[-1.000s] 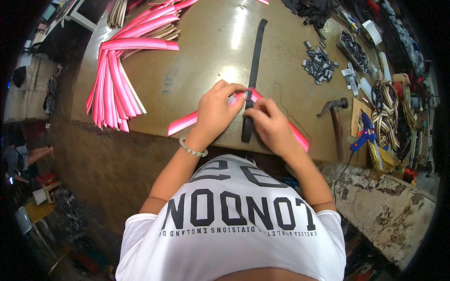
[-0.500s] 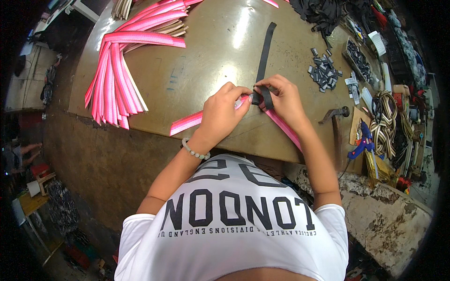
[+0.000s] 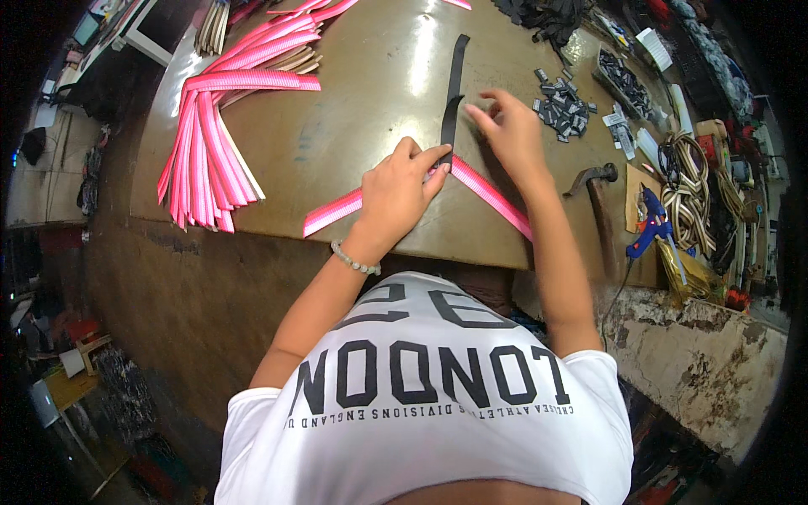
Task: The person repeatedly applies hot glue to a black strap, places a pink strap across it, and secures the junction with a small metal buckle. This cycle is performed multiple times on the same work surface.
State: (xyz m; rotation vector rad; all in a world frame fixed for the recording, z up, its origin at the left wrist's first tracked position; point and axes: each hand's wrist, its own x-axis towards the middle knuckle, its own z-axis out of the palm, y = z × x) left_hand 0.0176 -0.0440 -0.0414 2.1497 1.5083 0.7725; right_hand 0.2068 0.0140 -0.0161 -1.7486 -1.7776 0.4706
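Note:
A pink striped strap [image 3: 332,215] lies folded into a V near the front edge of the brown worktable [image 3: 362,93]. Its other arm runs down to the right. A black strap [image 3: 455,84] starts at the fold and runs away from me up the table. My left hand [image 3: 397,192] presses its fingertips on the fold where the pink and black straps meet. My right hand [image 3: 509,135] hovers just right of the black strap with fingers apart and nothing in it. It is close to a heap of small grey metal pieces [image 3: 562,105].
A fan of pink straps [image 3: 206,143] lies at the table's left. A hammer [image 3: 599,202], a blue glue gun [image 3: 648,223], coiled striped webbing [image 3: 686,181] and a tray of metal parts [image 3: 627,76] crowd the right side. Dark cloth sits at the far edge.
My right hand has let go of the fold and moved up and to the right, toward the metal pieces. My left hand stays pressed on the fold.

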